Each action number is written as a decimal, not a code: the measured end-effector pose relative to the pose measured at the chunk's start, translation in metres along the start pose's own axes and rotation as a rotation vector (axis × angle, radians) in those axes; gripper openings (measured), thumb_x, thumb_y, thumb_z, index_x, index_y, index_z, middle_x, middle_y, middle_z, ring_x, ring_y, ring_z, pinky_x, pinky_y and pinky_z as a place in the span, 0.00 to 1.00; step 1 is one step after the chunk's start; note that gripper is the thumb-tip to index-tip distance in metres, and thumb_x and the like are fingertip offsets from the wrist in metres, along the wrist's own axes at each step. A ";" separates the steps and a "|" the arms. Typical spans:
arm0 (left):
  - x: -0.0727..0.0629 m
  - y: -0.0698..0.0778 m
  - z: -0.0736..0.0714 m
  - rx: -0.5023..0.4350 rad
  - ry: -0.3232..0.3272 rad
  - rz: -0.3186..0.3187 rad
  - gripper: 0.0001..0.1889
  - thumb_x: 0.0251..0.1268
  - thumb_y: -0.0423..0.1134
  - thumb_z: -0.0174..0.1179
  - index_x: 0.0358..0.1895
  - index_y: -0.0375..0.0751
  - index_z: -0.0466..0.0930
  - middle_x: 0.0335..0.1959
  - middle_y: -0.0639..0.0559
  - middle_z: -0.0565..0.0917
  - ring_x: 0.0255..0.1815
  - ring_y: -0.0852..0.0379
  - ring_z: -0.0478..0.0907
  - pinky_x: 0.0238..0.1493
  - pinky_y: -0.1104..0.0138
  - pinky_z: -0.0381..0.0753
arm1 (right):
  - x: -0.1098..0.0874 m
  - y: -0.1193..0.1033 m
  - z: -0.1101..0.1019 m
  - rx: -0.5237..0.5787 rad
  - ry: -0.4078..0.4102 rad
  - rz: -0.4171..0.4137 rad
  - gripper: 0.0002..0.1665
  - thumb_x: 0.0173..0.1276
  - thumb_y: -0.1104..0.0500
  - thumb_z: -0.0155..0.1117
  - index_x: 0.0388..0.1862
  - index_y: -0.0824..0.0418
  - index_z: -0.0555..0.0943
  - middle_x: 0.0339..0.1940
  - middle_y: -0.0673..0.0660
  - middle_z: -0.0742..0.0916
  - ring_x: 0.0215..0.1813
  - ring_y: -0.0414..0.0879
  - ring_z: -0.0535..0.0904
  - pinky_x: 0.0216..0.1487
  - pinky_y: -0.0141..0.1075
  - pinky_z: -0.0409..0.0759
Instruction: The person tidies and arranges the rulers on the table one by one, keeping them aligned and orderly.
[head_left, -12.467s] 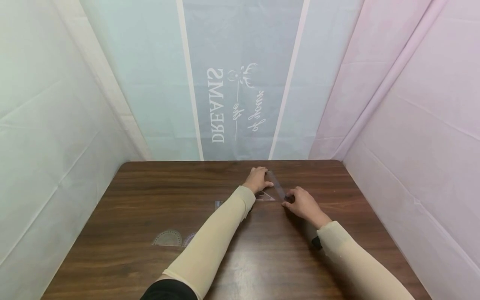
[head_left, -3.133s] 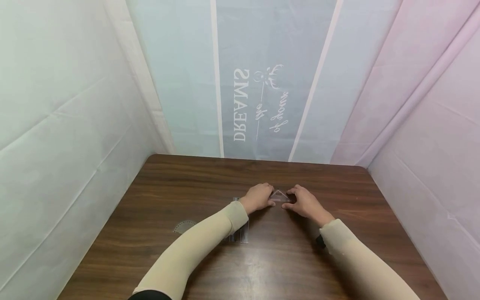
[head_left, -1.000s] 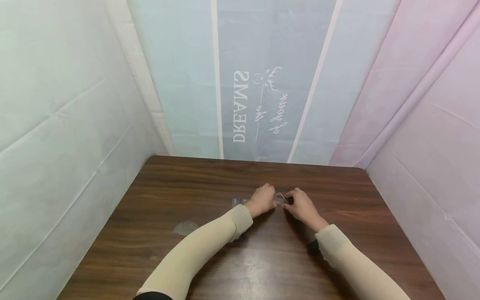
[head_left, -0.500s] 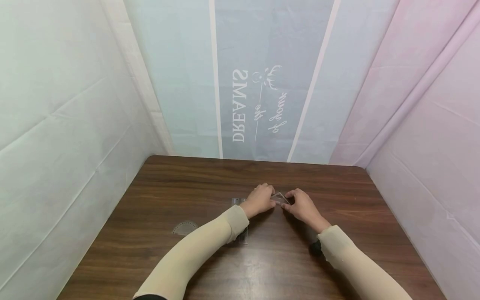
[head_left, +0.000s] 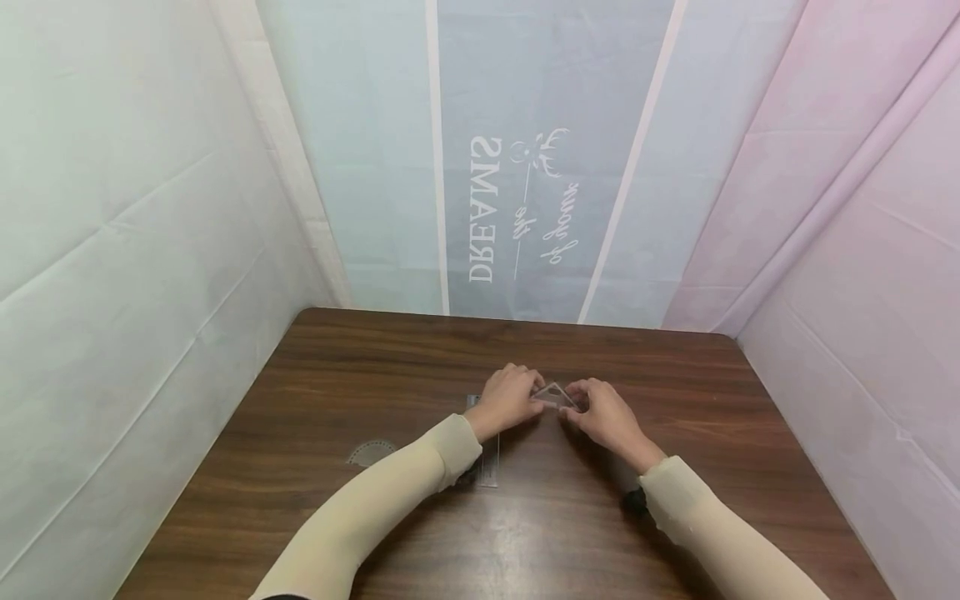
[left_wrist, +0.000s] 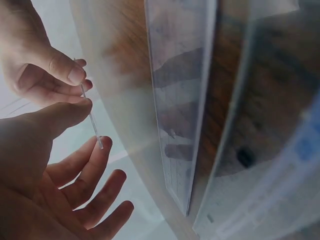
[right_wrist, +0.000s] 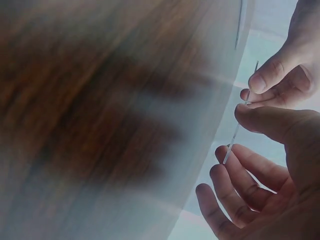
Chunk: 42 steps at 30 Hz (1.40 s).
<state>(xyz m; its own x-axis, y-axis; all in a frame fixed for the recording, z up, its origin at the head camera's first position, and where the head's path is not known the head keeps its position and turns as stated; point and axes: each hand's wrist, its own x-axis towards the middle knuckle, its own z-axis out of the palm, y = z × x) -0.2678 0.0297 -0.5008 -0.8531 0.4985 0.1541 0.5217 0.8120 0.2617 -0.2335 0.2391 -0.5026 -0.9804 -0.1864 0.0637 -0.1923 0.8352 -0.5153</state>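
A clear triangular set square [head_left: 555,395] is held up between both hands, close over the middle of the table. My left hand [head_left: 510,396] pinches its left corner between thumb and fingers. On the opposite side, my right hand [head_left: 603,412] pinches the right corner. In both wrist views the set square [left_wrist: 92,120] appears edge-on as a thin clear strip, with thumbs on one face and fingertips on the other. The right wrist view shows the same thin edge [right_wrist: 232,142] between the fingers, the outer fingers spread loosely.
A clear ruler [head_left: 490,467] lies beneath the left forearm, partly hidden. A clear protractor [head_left: 371,452] lies to its left on the brown wooden table [head_left: 247,517]. Near the left wrist camera, a clear strip [left_wrist: 175,100] and another clear piece with blue marks [left_wrist: 305,145] show.
Long before, both hands held a clear ruler and the set square lay on the table; now they hold the set square. Over the last second it has turned and the left hand has shifted slightly left.
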 end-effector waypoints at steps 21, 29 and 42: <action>-0.047 0.001 -0.012 -0.072 0.044 0.049 0.20 0.67 0.51 0.77 0.56 0.48 0.89 0.43 0.58 0.89 0.42 0.59 0.80 0.42 0.66 0.79 | -0.032 -0.018 -0.001 -0.057 0.024 -0.131 0.19 0.67 0.59 0.81 0.56 0.61 0.89 0.47 0.54 0.89 0.51 0.51 0.83 0.49 0.51 0.85; -0.063 0.001 -0.009 -0.089 0.048 0.048 0.21 0.65 0.52 0.78 0.56 0.48 0.89 0.43 0.59 0.89 0.41 0.61 0.78 0.41 0.69 0.76 | -0.044 -0.024 0.002 -0.041 -0.001 -0.128 0.19 0.66 0.60 0.82 0.55 0.61 0.89 0.46 0.52 0.89 0.48 0.47 0.82 0.47 0.45 0.84; -0.087 0.003 -0.009 -0.069 0.031 0.072 0.22 0.61 0.53 0.80 0.55 0.51 0.89 0.42 0.63 0.87 0.39 0.64 0.77 0.39 0.72 0.73 | -0.061 -0.029 0.008 -0.045 -0.029 -0.184 0.18 0.65 0.58 0.83 0.52 0.58 0.89 0.45 0.48 0.87 0.47 0.42 0.80 0.47 0.42 0.83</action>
<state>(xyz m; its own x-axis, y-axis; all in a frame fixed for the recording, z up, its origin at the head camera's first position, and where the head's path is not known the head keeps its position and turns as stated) -0.1925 -0.0140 -0.5044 -0.8137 0.5443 0.2040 0.5810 0.7510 0.3137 -0.1676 0.2226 -0.4983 -0.9269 -0.3528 0.1283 -0.3709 0.8077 -0.4583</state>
